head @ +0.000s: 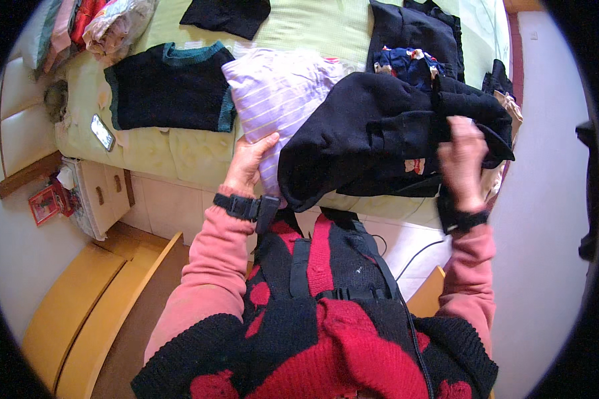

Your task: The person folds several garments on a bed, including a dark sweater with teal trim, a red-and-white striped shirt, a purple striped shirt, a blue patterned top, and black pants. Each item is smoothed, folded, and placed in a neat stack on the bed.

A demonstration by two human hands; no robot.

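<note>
My left hand (251,162) rests at the lower edge of a lilac striped garment (274,95), thumb on top and fingers partly hidden; whether it pinches the cloth is unclear. Beside it on the right lies a bulky black garment (364,124), its rounded end overlapping the lilac one. My right hand (461,154), blurred, is over the right part of the black garment, fingers bent; its grip cannot be made out. Left of the lilac garment a black knitted vest with teal trim (172,92) is spread out. A dark blue patterned cloth (409,64) shows behind the black garment.
The bed (179,154) has a pale green cover. On it are a phone (102,132), a plastic-wrapped bundle (117,30), a dark folded cloth (229,15) and black clothing (419,30). A white bedside cabinet (100,194) stands left; a black cable (419,257) hangs near my body.
</note>
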